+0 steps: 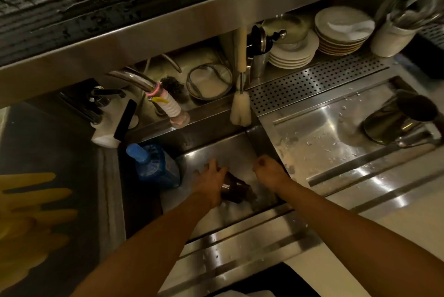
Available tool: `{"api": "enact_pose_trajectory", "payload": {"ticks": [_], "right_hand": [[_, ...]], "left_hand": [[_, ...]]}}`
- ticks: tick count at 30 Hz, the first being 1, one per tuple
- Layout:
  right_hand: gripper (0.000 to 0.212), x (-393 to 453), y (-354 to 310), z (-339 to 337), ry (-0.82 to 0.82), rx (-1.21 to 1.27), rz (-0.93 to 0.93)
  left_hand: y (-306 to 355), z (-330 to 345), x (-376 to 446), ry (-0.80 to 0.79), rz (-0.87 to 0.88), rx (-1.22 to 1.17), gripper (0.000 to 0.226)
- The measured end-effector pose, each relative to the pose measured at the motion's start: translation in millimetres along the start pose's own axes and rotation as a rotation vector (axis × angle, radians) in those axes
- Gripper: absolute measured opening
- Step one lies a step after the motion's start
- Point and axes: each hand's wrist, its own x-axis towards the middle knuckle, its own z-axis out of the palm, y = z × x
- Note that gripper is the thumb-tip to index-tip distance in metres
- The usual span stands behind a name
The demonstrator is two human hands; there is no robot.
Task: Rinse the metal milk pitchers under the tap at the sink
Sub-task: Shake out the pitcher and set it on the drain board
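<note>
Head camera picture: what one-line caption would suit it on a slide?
Left hand grips a dark pitcher in the sink; right hand fisted beside it.

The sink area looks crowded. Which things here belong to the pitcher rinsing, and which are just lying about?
Part of the job:
- dark pitcher in the sink basin, under the left hand
- right hand, closed beside it
- tap nozzle
- metal pitcher on the drainboard

Just lying about:
- stacked saucers
- bottle brush
- yellow gloves
- blue bottle

Café kitchen: steel sink (262, 143), stacked saucers (292, 55) (many), pitcher (398, 121).
</note>
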Motion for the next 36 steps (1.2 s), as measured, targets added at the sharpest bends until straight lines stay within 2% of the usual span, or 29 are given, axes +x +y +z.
{"api": "enact_pose_trajectory", "payload": {"ticks": [4,6,10,14,19,29,36], "right_hand": [[0.033,-5,1,-1,-0.005,-0.004,-0.014],[0.036,-7,3,0,-0.002,-0.008,-0.022],[0.038,-11,5,2,-0.015,-0.019,-0.018],[0.041,-13,8,5,-0.047,-0.017,-0.016],[0.043,-16,4,12,-0.040,-0.018,-0.009],[0.053,-24,0,26,-0.075,-0.086,-0.046],[0.046,-35,2,38,-0.071,-0.084,-0.052]], "left_hand": [[14,-5,6,0.056,0.106,0.131,0.094],[21,-13,4,0.056,0.164,0.298,0.096],[29,-27,-6,0.132,0.264,0.566,0.082],[27,-34,-17,0.132,0.306,0.685,0.082],[23,-43,-30,0.157,0.299,0.668,0.070],[3,-56,-56,0.196,0.235,0.603,0.074],[-9,-53,-62,0.222,0.278,0.675,0.068]]}}
